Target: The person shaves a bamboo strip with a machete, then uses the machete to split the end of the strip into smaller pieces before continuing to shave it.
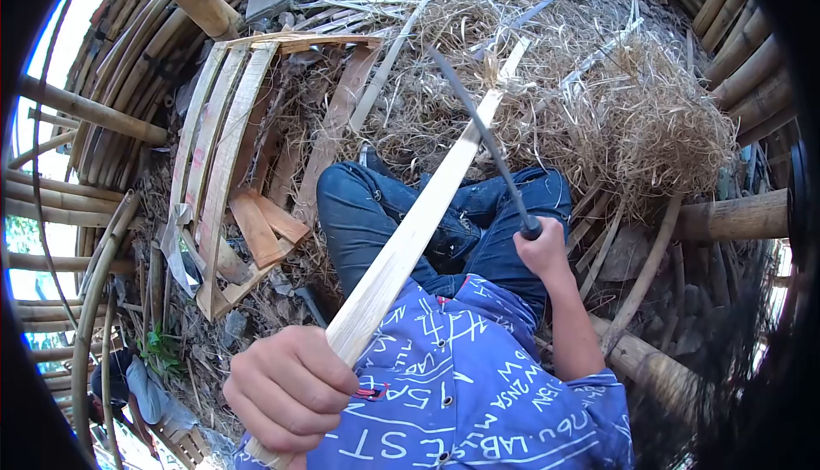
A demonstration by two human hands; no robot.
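Observation:
My left hand (pixel 295 389), close to the camera at lower left, is closed around the near end of a long pale bamboo strip (pixel 401 252). The strip slopes up and away across my lap, its far end (pixel 515 58) over the shavings. In my right hand (pixel 542 248), fingers wrapped round the dark handle, is a long knife (pixel 504 169). Its narrow grey blade points up and to the left, overlapping the strip's far half in this view. Fine fibres bunch on the strip near its far end.
A pile of curly shavings (pixel 649 132) lies ahead and to the right. On the left stands a slatted wooden frame (pixel 224 141), with short wood pieces (pixel 260 224) beside it. Bamboo poles (pixel 94 111) enclose both sides, and a grey block (pixel 269 0) sits at the back.

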